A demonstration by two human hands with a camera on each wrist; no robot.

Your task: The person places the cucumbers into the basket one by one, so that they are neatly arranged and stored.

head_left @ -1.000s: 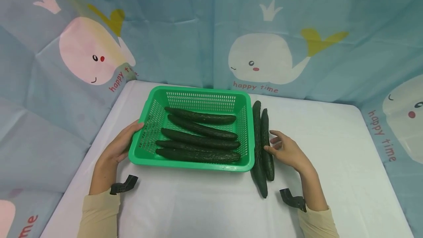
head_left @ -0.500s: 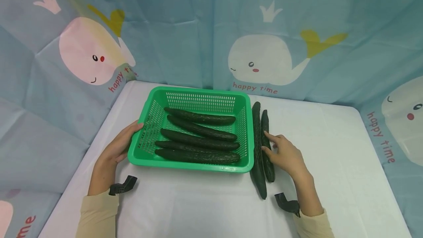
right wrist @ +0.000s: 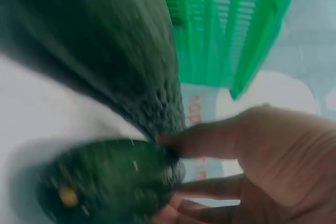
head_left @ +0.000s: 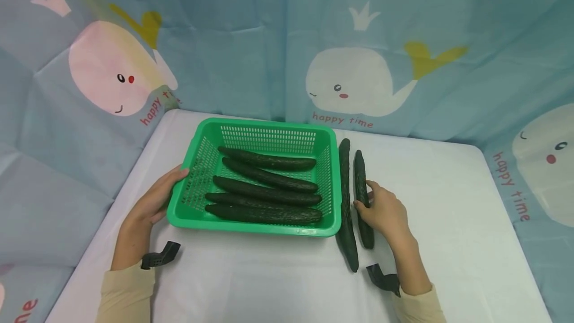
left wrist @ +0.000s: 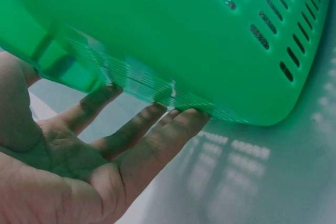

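Observation:
A green plastic basket point(head_left: 251, 228) with slotted walls holds several dark green cucumbers point(head_left: 269, 194) lying crosswise. My left hand point(head_left: 154, 202) grips the basket's left end, thumb over the rim; in the left wrist view the fingertips of that hand point(left wrist: 105, 156) press against the outer wall of the basket point(left wrist: 157, 51). Two more cucumbers lie lengthwise just right of the basket. My right hand point(head_left: 387, 213) pinches the outer cucumber point(head_left: 360, 173) between thumb and fingers; the right wrist view shows this cucumber's point(right wrist: 105, 177) rounded end below the nearer, larger-looking inner cucumber point(right wrist: 115, 30).
The white-covered table point(head_left: 448, 213) extends to the right and in front of the basket. Behind it hangs a blue curtain point(head_left: 242, 64) printed with whales. Black wrist cameras are strapped to both forearms.
My right hand has moved left onto the outer cucumber and taken hold of it. That cucumber now sits slightly apart from the inner one. My left hand stays on the basket.

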